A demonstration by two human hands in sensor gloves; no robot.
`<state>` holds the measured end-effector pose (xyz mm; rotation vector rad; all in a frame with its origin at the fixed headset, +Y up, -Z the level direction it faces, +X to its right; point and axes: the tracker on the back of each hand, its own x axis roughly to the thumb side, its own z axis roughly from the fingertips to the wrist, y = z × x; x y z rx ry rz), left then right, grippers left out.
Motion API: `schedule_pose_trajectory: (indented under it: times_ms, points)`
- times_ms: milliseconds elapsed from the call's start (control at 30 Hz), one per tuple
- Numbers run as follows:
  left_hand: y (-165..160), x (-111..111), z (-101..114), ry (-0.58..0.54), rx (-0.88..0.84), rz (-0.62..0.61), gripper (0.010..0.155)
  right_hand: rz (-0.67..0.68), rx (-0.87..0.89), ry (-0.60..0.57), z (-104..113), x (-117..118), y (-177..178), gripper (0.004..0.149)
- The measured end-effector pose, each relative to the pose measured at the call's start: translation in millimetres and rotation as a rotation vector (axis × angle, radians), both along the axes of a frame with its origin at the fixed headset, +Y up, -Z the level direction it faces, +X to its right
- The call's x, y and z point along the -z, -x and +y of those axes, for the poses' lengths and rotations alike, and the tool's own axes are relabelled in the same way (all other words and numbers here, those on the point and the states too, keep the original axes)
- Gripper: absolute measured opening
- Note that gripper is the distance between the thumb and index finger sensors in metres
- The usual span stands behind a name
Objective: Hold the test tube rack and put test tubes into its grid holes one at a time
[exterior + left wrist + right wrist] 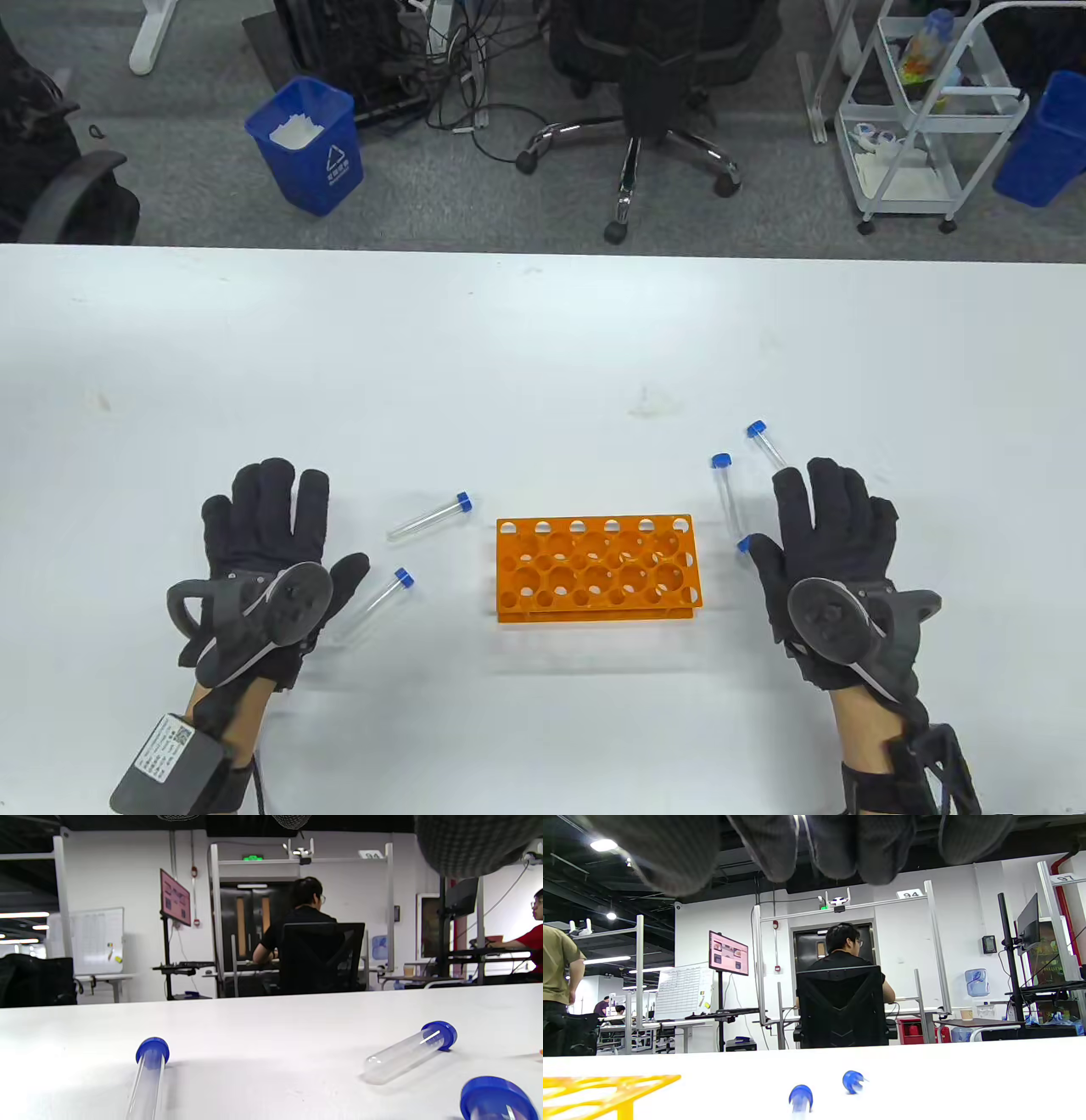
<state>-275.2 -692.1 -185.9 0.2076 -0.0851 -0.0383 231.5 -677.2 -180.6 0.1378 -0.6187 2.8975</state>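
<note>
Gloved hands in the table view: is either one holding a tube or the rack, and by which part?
Nothing is held. The left hand and right hand lie flat and open on the white table, apart from the orange plastic rack.

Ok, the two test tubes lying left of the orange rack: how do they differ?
The farther tube lies nearer the orange rack, its blue cap close to the rack's far left corner; the nearer tube lies beside the left hand, its closed end near the thumb. The farther tube lies flatter across the table view; the nearer tube runs steeper. Both are clear, blue-capped, lying flat with caps pointing up-right, and neither is held.
</note>
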Motion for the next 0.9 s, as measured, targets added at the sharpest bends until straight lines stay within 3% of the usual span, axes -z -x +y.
schedule_pose_trajectory:
  times_ms: [533, 733, 900]
  points:
    - [-7, -2, 2, -0.013, -0.044, -0.019, 0.093, 0.007, 0.023, 0.014, -2, 1, 0, 0.07]
    - [-46, -5, 29, -0.073, -0.19, -0.084, 0.084, 0.024, 0.034, 0.016, -2, 1, 1, 0.07]
    - [-103, 1, 38, 0.03, -0.375, -0.111, 0.075, 0.047, 0.053, 0.011, -1, 0, 2, 0.069]
